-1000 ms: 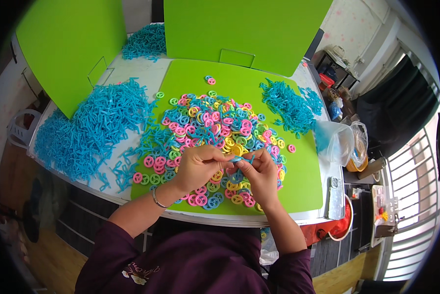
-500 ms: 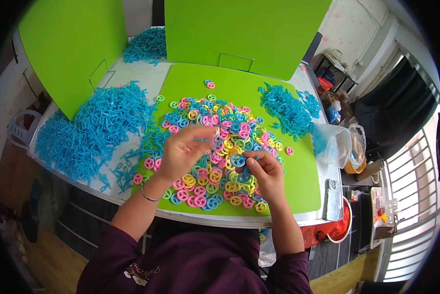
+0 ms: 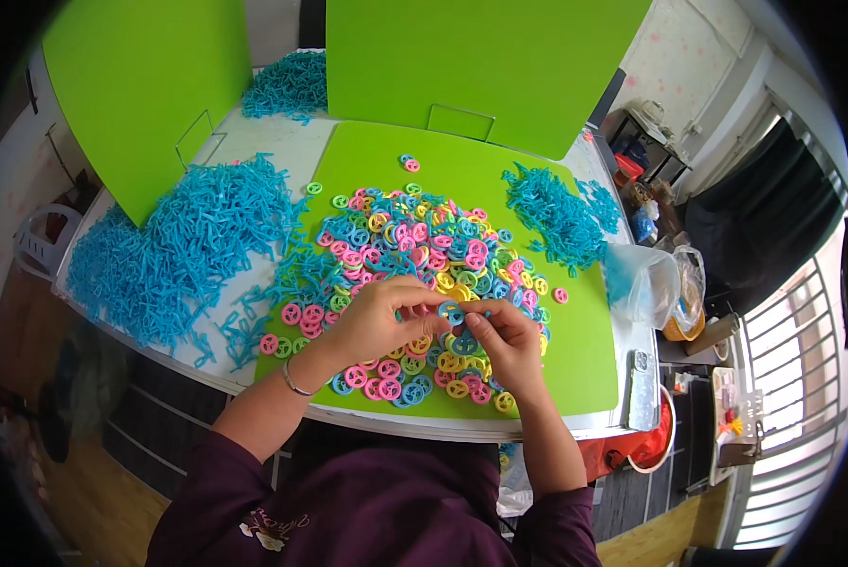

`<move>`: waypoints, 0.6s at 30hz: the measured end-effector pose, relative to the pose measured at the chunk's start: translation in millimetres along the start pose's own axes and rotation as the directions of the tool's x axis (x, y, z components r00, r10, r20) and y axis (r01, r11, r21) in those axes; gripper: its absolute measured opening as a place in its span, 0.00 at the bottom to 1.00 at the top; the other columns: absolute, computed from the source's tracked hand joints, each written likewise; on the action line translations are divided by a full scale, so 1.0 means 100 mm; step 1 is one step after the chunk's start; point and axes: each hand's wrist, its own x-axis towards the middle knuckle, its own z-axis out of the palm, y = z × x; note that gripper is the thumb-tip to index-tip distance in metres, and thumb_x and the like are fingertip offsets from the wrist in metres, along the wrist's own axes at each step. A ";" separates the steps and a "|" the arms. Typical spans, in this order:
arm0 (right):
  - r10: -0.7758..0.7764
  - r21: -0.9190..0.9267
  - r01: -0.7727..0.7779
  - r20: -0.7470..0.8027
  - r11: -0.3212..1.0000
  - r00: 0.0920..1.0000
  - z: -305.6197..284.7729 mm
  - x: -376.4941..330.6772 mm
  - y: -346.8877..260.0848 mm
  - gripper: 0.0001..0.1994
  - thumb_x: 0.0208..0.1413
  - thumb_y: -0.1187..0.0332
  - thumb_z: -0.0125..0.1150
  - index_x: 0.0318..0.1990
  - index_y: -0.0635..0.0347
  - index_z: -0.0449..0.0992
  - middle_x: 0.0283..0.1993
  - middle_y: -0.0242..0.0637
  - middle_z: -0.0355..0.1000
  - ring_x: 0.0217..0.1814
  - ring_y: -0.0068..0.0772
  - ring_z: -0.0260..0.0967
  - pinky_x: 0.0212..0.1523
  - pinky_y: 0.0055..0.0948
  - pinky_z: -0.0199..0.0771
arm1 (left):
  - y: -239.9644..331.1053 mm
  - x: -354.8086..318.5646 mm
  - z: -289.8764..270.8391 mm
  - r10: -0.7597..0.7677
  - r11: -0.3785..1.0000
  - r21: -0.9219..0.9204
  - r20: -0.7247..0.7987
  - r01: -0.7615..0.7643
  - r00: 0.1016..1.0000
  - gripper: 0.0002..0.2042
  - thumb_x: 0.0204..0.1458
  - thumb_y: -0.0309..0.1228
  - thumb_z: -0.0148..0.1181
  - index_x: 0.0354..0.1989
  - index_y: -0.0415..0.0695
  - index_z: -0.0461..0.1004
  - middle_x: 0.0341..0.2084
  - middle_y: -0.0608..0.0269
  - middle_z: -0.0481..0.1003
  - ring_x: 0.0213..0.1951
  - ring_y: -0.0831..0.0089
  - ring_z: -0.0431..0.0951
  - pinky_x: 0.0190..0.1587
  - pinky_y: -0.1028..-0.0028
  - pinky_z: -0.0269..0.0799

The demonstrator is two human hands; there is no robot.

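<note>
the left hand and the right hand come together above the near part of the colourful pile. between them is one small blue wheel: the fingers of the left hand grasp it from its left side, and the fingers of the right hand grasp it from its right side. the pile is of pink, yellow, green and blue wheels, and it lies on a flat green board upon the white table. to the left of it is a big heap of blue sticks; a smaller blue heap lies at the right.
</note>
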 end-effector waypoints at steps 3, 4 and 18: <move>0.019 -0.018 -0.019 -0.043 1.000 0.999 -0.04 -0.06 -0.15 0.07 0.58 0.77 0.56 0.42 0.67 0.75 0.35 0.34 0.75 0.36 0.21 0.73 0.36 0.21 0.73 | -0.09 0.07 -0.15 0.047 0.998 0.042 -0.233 -0.038 0.971 0.10 0.49 0.30 0.64 0.39 0.41 0.79 0.29 0.61 0.77 0.29 0.73 0.75 0.33 0.75 0.71; 0.017 -0.018 -0.018 -0.043 1.000 0.999 -0.09 -0.11 -0.24 0.07 0.58 0.77 0.56 0.42 0.67 0.75 0.35 0.34 0.75 0.36 0.21 0.73 0.36 0.21 0.73 | -0.10 0.09 -0.31 -0.010 0.996 0.082 -0.329 0.039 0.944 0.09 0.50 0.30 0.63 0.38 0.41 0.79 0.29 0.60 0.77 0.29 0.72 0.75 0.33 0.75 0.71; 0.608 -0.882 -0.134 0.193 0.451 0.770 -1.09 -1.51 -0.60 0.18 0.50 0.57 0.64 0.46 0.55 0.77 0.42 0.46 0.76 0.44 0.45 0.74 0.44 0.37 0.73 | -0.44 -0.10 -0.86 -0.360 0.741 0.551 -0.158 0.385 0.919 0.24 0.35 0.38 0.72 0.44 0.43 0.76 0.40 0.52 0.74 0.41 0.58 0.75 0.44 0.65 0.71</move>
